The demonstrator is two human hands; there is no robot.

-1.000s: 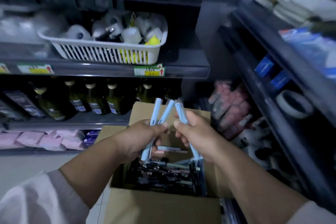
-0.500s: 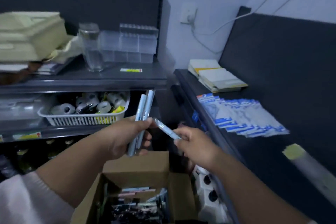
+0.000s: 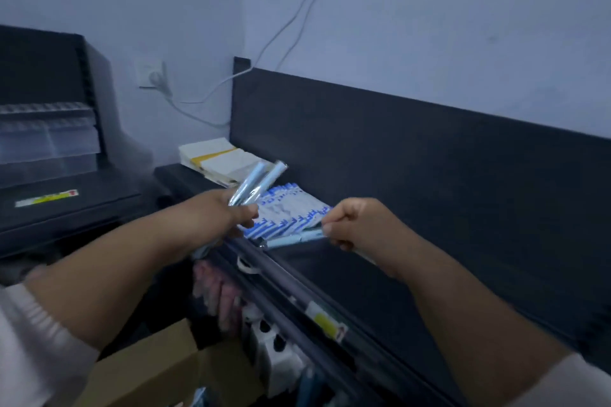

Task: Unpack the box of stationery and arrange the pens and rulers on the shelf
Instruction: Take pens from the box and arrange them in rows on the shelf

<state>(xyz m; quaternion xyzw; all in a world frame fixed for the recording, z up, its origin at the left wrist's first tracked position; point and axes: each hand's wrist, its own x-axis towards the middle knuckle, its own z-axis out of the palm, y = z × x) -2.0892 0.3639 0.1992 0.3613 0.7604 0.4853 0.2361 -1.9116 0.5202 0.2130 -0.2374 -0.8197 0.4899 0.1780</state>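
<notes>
My left hand (image 3: 228, 211) grips two light-blue wrapped pens (image 3: 261, 178) that point up and to the right. Farther right, my right hand (image 3: 357, 225) pinches a single light-blue pen (image 3: 291, 240), which lies nearly flat at the front edge of the dark top shelf (image 3: 380, 274), just in front of a fanned row of blue-and-white packets (image 3: 287, 211). The cardboard box (image 3: 148, 370) shows only a flap at the bottom left; its contents are out of view.
A stack of yellow-and-white pads (image 3: 215, 158) sits at the shelf's far end. Clear plastic bins (image 3: 49, 139) stand on the left shelving unit. A wall socket (image 3: 152, 74) with white cables hangs above. Pinkish packs (image 3: 218, 297) and white items (image 3: 274, 350) fill the lower shelf.
The view swung up and right from the box to the top shelf. My right hand carried its single pen right and down to the shelf edge; my left hand followed, still holding two pens.
</notes>
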